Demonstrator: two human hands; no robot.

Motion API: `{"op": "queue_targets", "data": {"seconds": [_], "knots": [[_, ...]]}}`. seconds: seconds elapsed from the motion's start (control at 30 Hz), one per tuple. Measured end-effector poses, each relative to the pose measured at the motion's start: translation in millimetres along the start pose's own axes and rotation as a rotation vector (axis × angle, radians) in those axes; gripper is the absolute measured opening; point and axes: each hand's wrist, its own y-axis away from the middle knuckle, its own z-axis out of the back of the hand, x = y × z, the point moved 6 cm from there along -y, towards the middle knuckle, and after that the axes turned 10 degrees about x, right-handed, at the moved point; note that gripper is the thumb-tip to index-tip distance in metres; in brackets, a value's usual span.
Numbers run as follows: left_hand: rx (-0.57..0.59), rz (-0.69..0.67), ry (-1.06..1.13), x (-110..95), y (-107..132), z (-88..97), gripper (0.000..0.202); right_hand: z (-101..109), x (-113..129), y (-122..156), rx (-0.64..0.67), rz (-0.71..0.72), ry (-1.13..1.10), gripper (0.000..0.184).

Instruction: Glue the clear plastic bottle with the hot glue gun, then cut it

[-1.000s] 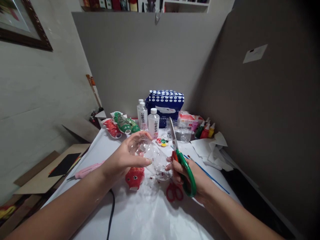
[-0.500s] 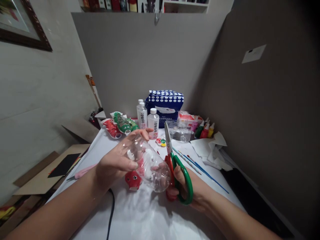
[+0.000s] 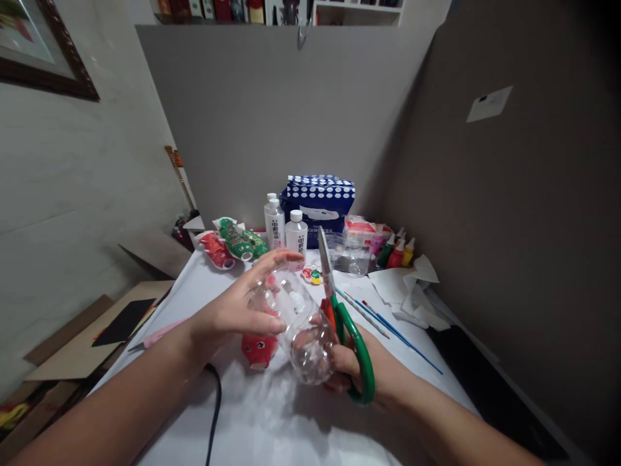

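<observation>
A clear plastic bottle (image 3: pixel 294 310) without a label hangs tilted above the white table. My left hand (image 3: pixel 237 310) curves round its upper left part, thumb on the near side and fingers over the top. Green and red-orange handled scissors (image 3: pixel 358 356) are in my right hand (image 3: pixel 352 366), blades pointing up and away, nearly closed. Fingers of that hand also meet the bottle's lower right end. Behind the bottle lies a red fish-like craft figure (image 3: pixel 259 350) with stuck-on eyes, partly covered.
Labelled bottles (image 3: pixel 296 236), a blue bag (image 3: pixel 320 194) and paint bottles (image 3: pixel 396 252) line the back. Decorated red and green figures (image 3: pixel 235 239) lie at back left. Paintbrushes (image 3: pixel 392 329) and crumpled paper (image 3: pixel 410 291) are on the right, a pink-handled tool (image 3: pixel 158 333) on the left.
The clear bottle has turned, its lower end swinging slightly nearer to me. My left hand has shifted a little right with it. The right hand's fingers have closed in at the bottle's end.
</observation>
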Motion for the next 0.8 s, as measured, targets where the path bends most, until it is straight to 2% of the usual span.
{"op": "queue_targets", "data": {"seconds": [0.1,0.2,0.3,0.4,0.53,0.6,0.7,0.8], "knots": [[-0.16,0.114,-0.085,4.2,2.1,15.3,0.07,22.9,16.2,2.6,-0.211,0.066,0.256,0.058],[-0.259,0.225,-0.268,4.7,3.6,28.6,0.047,37.5,29.8,6.5,-0.348,0.103,0.487,0.054],[-0.201,0.286,-0.392,3.2,1.6,30.0,0.025,43.7,34.0,8.0,-0.409,0.057,0.648,0.051],[-0.101,0.338,-0.454,2.6,0.7,24.5,0.021,45.4,37.2,8.0,-0.446,0.033,0.758,0.051],[0.065,0.386,-0.49,3.3,1.6,13.9,0.03,45.5,40.9,6.6,-0.448,0.047,0.773,0.054],[0.078,0.403,-0.479,2.6,2.7,13.7,0.03,45.5,43.4,6.9,-0.456,0.074,0.749,0.054],[-0.002,0.405,-0.416,-1.7,5.1,21.0,0.027,48.7,48.7,11.8,-0.517,0.133,0.673,0.049],[-0.179,0.383,-0.371,-9.4,10.4,36.6,0.023,52.1,57.3,20.9,-0.544,0.273,0.565,0.03]]}}
